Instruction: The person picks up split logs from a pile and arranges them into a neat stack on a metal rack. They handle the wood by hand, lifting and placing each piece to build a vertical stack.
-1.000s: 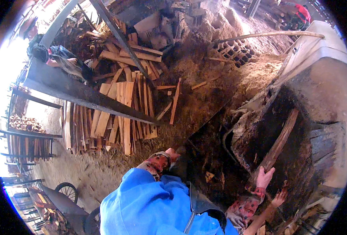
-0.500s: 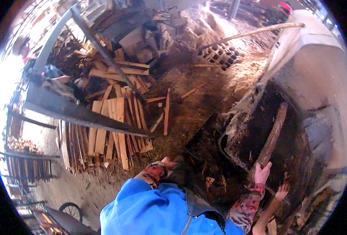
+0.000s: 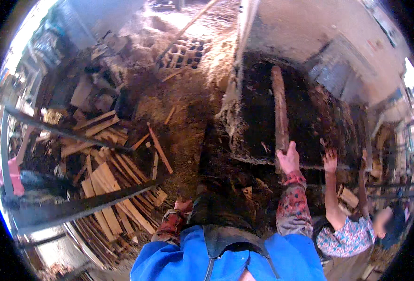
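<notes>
"Where's the rough log point(image 3: 280, 110)?"
"Ahead of the person, its near end touching the right hand point(image 3: 288, 160)."
"Each grip?"
"Right: thumb and forefinger parted; whether it's closed around the log, I can't tell. Left hand point(image 3: 183, 206), near the planks point(image 3: 106, 196): can't tell either."

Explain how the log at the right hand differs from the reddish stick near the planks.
The log is thick; the reddish stick is slender. The log meets the right hand; no hand touches the stick. The log points almost straight ahead; the stick slants. Both are elongated pieces of wood.
</notes>
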